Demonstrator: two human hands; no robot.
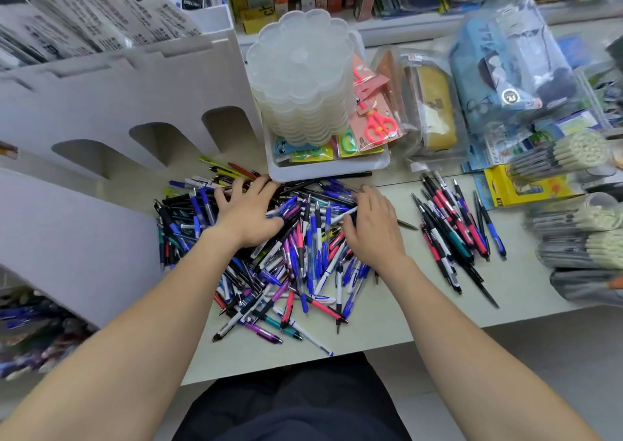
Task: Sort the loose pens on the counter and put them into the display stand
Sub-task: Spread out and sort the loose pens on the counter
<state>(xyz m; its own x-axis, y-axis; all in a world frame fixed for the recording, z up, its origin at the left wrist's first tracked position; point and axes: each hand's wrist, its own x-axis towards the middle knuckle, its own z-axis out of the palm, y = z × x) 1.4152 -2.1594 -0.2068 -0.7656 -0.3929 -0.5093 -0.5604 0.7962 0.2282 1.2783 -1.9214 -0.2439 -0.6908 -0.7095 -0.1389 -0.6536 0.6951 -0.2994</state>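
Observation:
A big heap of loose pens (296, 265), mostly blue, black, purple and red, covers the middle of the pale counter (387, 326). My left hand (247, 213) lies flat on the heap's far left part with its fingers spread. My right hand (372, 223) rests on the heap's right part, fingers bent down among the pens; whether it holds one I cannot tell. A smaller sorted bunch of black-and-red pens (451, 228) lies apart to the right. The white stepped display stand (111, 110) with arched slots rises at the left.
A white tray (323, 167) behind the heap holds stacked translucent lids (300, 79) and packaged scissors (377, 123). Bagged pencil cases (505, 66) and bundles of pens (573, 221) crowd the right. The counter's front edge runs just below the heap.

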